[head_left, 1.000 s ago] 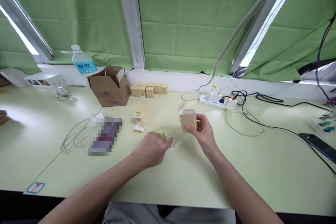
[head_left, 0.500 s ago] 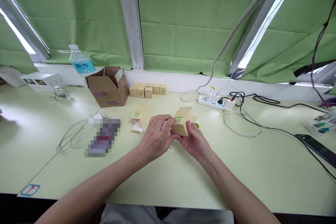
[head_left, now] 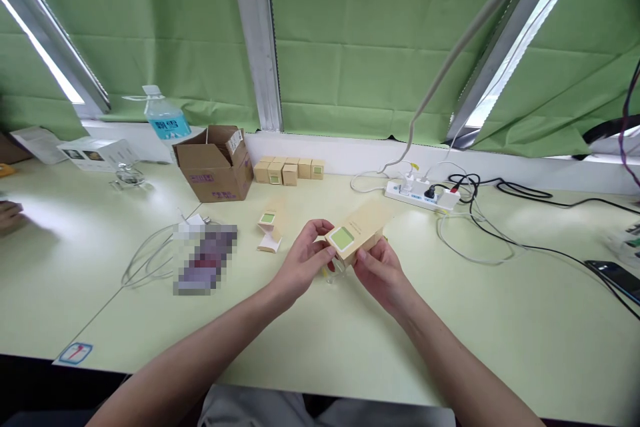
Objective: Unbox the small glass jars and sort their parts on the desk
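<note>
Both hands hold a small tan cardboard box with a green square label, tilted above the table. My left hand grips its near left corner, thumb in front and fingers partly hidden behind. At the lower right side, my right hand is closed on it. Beneath the box shows a bit of clear material, too covered to name. To the left lies another tan box with a green label and an open flap.
Several small tan boxes stand in rows at the back, beside a brown carton. A power strip with cables lies at back right, a phone far right. A pixelated item lies left. Another person's hand shows at the left edge.
The held box has turned and tilted, so its long labelled face shows more. My left hand's fingers have shifted from its top to its left corner. Another person's hand has come into view.
</note>
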Demonstrator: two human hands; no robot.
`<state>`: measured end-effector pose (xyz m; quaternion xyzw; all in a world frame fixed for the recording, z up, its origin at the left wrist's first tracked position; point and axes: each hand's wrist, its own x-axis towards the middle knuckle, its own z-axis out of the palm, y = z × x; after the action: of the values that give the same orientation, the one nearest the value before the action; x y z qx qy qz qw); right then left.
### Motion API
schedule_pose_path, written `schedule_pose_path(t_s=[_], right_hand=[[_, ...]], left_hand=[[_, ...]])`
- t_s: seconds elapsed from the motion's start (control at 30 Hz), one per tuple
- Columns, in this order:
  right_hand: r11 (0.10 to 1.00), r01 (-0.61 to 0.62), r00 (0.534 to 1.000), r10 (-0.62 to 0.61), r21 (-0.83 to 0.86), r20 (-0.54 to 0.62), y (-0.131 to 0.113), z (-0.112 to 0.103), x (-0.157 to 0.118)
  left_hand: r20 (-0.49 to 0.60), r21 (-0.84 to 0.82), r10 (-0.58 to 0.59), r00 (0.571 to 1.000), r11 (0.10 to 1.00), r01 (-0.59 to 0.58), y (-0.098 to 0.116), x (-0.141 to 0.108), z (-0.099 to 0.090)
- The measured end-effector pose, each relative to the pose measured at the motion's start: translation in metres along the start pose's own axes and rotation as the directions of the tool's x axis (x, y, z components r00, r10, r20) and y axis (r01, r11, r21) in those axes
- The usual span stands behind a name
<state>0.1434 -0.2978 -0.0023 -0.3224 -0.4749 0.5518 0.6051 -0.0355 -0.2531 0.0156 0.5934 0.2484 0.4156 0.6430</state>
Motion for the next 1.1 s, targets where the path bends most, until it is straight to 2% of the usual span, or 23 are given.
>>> schedule_pose_path(t_s=[0.17,0.4,0.67,0.83,0.97,1.1], right_hand=[[1.0,-0.007,1.0,0.007,-0.016,0.02,-0.001,0.0,0.0],[0.999,0.003,0.999,-0.004,0.041,0.032,0.0,-0.001,0.0],[0.999,-0.012,0.999,0.014,-0.049,0.041,-0.004,0.0,-0.002],[1.0,0.01,0.997,-0.012,0.022,0.072,-0.002,0.004,-0.004],[0.999,-0.029,1.0,0.029,0.022,-0.007,0.0,0.009,-0.006],[0.998,-0.028,0.999,0.03,0.05,-0.034,0.005,0.012,-0.004]], left_hand=[[0.014,-0.094,-0.042,0.999,0.995,0.043,0.001,-0.001,-0.001],[0.029,-0.091,-0.051,0.998,0.994,0.053,0.006,-0.003,0.0],[0.022,-0.074,-0.142,0.99,0.987,0.143,0.012,-0.002,-0.005],[0.001,-0.003,-0.158,0.987,0.987,0.158,0.012,0.0,-0.004],[-0.024,0.09,-0.125,0.992,0.988,0.127,0.012,-0.002,0.002],[-0.028,0.126,-0.088,0.996,0.988,0.091,0.012,-0.003,0.005]])
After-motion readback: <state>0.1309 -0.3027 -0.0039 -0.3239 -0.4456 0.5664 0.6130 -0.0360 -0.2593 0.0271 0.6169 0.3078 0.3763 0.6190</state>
